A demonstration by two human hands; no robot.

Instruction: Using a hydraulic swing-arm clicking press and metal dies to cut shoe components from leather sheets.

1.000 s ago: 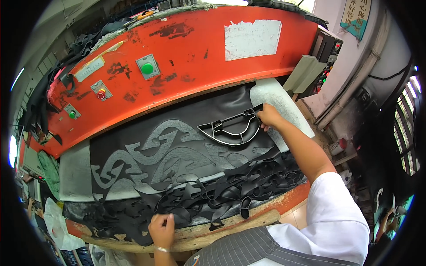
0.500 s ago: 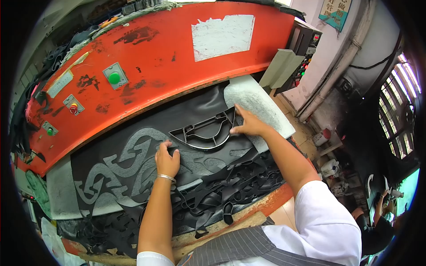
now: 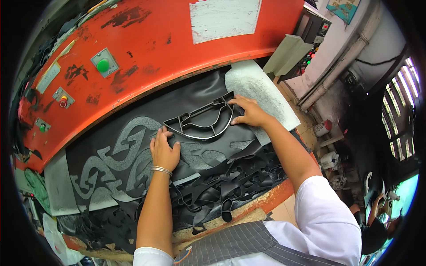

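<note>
A half-moon metal cutting die with inner braces rests on a dark sheet of leather-like material. My right hand grips its right end, fingers at the upper corner and thumb on the curved side. At the die's pointed left end is my left hand, its fingertips up against the tip or very close to it. That hand's thumb stands apart from its fingers. Left of the die, curved cut-outs in the sheet expose the pale board beneath.
The red machine beam spans the far side, with a green button and a red knob on it. Dark offcuts heap along the near edge. A control box stands at far right. Another person is at lower right.
My left hand has come up to the die's left tip, where a gap showed before. The right hand stays on the die's right end. The whole view has tilted downward slightly.
</note>
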